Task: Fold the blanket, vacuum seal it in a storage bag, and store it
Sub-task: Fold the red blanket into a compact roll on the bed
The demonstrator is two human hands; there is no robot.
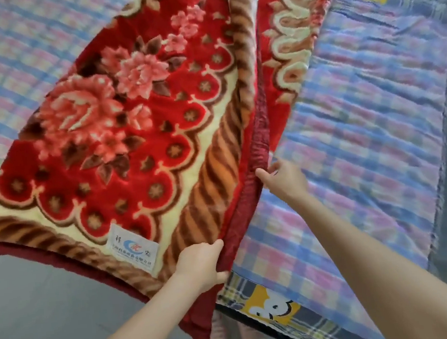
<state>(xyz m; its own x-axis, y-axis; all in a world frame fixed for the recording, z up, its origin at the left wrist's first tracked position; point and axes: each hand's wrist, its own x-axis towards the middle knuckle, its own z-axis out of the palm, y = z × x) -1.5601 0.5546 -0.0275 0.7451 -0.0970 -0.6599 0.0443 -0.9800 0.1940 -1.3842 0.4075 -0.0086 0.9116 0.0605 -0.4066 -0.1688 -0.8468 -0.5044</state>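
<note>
Blanket (130, 123), a thick red plush printed with pink flowers, lies folded over on the checked bed (364, 142), with its near corner spilling past the bed's near edge toward the grey floor (39, 310). The left grip (198, 264) clamps that overhanging corner at the bed's near edge, thumb on top and fingers curled beneath. The right grip (280, 177), farther in over the bed, pinches the dark red bound hem where the upper layer lifts off the sheet.

The pile looks dense and heavy but wholly limp, likely to sag and slide between holds. The stitched hem and the corners appear the surest places to take it, with both holds kept wide apart so the fold stays square. Folding seems to be under way, with sealing and storing yet to come.

The blanket's far end runs out of the top of the picture over the bed's far side. How many layers are stacked cannot be told. Fingers under the cloth are hidden, the print on the white sewn label (133, 250) is unreadable, and the sheet is blurred. No storage bag or vacuum is in view.
</note>
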